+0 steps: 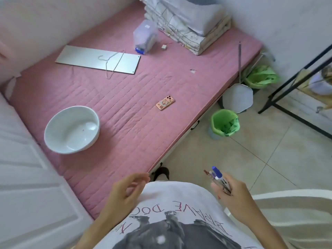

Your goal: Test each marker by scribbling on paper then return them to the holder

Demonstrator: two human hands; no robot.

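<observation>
My right hand (233, 193) grips a bundle of markers (218, 177) in front of my chest; a blue-capped marker stands out on top, with a red-tipped one and a clear-bodied pen beside it. My left hand (125, 191) hangs empty at the edge of the pink mattress (125, 123), fingers loosely curled. A clear plastic box (145, 37) with a blue base stands at the far end of the mattress; I cannot tell whether it is the holder. No paper shows.
On the mattress lie a white bowl (71, 129), a pink phone (165, 102), a grey board (98, 59) with a wire hanger (112, 64) on it, and folded bedding (190, 24). Two green-lined bins (224, 123) stand on the tiled floor, with a black rack (296, 78) to the right.
</observation>
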